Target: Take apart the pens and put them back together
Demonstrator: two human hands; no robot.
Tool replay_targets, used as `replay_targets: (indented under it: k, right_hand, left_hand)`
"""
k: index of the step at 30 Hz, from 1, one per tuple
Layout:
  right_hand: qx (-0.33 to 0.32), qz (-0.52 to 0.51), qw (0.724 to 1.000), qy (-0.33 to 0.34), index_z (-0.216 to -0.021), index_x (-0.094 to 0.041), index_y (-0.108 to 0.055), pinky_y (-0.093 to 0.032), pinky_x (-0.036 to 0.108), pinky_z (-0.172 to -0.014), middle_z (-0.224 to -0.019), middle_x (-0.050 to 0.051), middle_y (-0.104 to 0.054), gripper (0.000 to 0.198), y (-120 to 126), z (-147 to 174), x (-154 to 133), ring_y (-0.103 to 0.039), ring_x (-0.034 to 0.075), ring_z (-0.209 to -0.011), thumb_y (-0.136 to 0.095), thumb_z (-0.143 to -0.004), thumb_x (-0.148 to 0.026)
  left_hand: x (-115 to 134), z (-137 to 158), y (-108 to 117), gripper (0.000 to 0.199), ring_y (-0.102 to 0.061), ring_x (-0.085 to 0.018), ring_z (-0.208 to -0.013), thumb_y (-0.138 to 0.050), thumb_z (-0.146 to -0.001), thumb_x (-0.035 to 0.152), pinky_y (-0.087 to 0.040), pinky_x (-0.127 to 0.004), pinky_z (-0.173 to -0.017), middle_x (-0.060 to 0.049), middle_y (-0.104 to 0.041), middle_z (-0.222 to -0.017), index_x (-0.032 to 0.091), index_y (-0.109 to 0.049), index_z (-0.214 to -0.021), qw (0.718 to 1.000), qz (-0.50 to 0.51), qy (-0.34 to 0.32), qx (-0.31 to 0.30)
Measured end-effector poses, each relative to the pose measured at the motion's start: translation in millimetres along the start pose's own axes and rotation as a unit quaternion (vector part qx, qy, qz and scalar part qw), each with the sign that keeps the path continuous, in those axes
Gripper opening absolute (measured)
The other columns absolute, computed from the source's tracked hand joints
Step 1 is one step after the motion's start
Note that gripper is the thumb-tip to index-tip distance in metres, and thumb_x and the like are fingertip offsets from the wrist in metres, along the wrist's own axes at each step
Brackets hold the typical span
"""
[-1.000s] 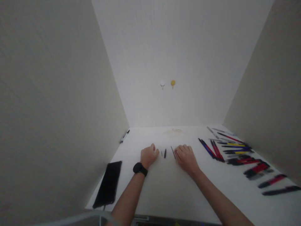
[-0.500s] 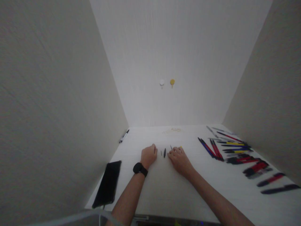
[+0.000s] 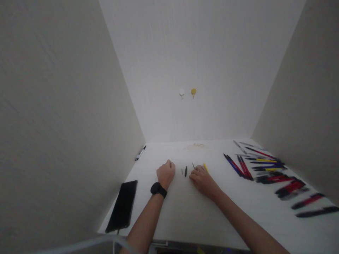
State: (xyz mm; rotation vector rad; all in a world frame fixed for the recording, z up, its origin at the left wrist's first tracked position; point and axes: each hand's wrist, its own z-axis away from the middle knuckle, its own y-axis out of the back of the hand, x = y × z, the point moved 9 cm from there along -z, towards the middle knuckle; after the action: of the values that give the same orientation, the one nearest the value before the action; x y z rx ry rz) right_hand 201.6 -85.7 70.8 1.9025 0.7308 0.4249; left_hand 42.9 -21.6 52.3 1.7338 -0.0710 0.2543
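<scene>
My left hand (image 3: 166,174), a black watch on its wrist, rests on the white table as a loose fist. Its fingertips face away, so anything inside is hidden. To its right lie a tiny thin grey piece (image 3: 182,171) and a short black pen part (image 3: 185,171), side by side and untouched. My right hand (image 3: 200,179) lies low on the table with bent fingers, closed around a yellow pen barrel (image 3: 206,167) whose far end sticks out past the knuckles. A thin dark refill-like rod (image 3: 193,165) shows at its fingertips; whether they touch it I cannot tell.
Several blue and red pens (image 3: 234,165) and a long row of more pens (image 3: 267,169) lie along the right side. A black phone (image 3: 122,206) with a cable is at the left front edge. A marker (image 3: 140,153) lies by the left wall. Two hooks (image 3: 193,91) hang on the back wall.
More of the yellow barrel now shows beyond my right fingers. My left hand has shifted slightly left, away from the small parts, which stay in place.
</scene>
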Motion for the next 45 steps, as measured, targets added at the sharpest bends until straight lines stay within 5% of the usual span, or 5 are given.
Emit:
replay_targets:
  k: [4,14,21,28,45]
  right_hand:
    - [0.036,-0.032,0.999,-0.014,-0.088,-0.018,-0.066,-0.032,0.037,-0.087,-0.088,0.006,-0.065,0.015,5,1,6,-0.047,0.021,-0.09,-0.055,-0.082,-0.009]
    - [0.148,-0.086,0.984,-0.06,-0.096,-0.016,-0.063,-0.04,0.035,-0.08,-0.092,0.01,-0.059,0.022,26,6,24,-0.049,0.021,-0.089,-0.045,-0.086,-0.007]
    - [0.173,-0.112,0.973,-0.099,-0.099,-0.016,-0.062,-0.041,0.033,-0.08,-0.094,0.01,-0.055,0.031,27,11,37,-0.049,0.021,-0.089,-0.036,-0.086,-0.003]
    - [0.174,-0.13,0.971,-0.103,-0.099,-0.016,-0.062,-0.041,0.034,-0.081,-0.094,0.01,-0.056,0.036,22,12,42,-0.049,0.021,-0.09,-0.038,-0.079,0.003]
    - [0.196,-0.251,0.938,-0.137,-0.101,-0.018,-0.059,-0.047,0.033,-0.081,-0.094,0.009,-0.059,0.026,23,11,50,-0.056,0.019,-0.09,-0.035,-0.092,-0.012]
  left_hand:
    - [12,2,-6,0.017,-0.062,-0.02,-0.079,-0.043,-0.088,0.032,-0.036,-0.028,-0.065,-0.005,-0.066,-0.084,0.021,-0.053,-0.095,0.997,-0.024,-0.064,-0.02]
    - [31,11,-4,0.021,-0.059,-0.016,-0.088,-0.032,-0.091,0.012,-0.038,-0.026,-0.072,-0.005,-0.061,-0.098,0.021,-0.047,-0.102,0.989,-0.015,-0.148,-0.025]
    - [19,14,7,0.035,-0.058,-0.025,-0.088,-0.033,-0.093,0.04,-0.042,-0.033,-0.07,-0.013,-0.058,-0.1,0.014,-0.05,-0.108,0.998,-0.054,-0.025,0.018]
    - [23,18,0,0.027,-0.057,-0.024,-0.092,-0.03,-0.09,0.013,-0.041,-0.029,-0.067,-0.016,-0.056,-0.101,0.011,-0.055,-0.099,0.996,-0.076,-0.048,0.022]
    - [46,26,39,0.027,-0.056,-0.016,-0.089,-0.031,-0.096,0.027,-0.042,-0.026,-0.083,-0.006,-0.062,-0.091,0.019,-0.055,-0.088,0.943,0.242,-0.165,0.16]
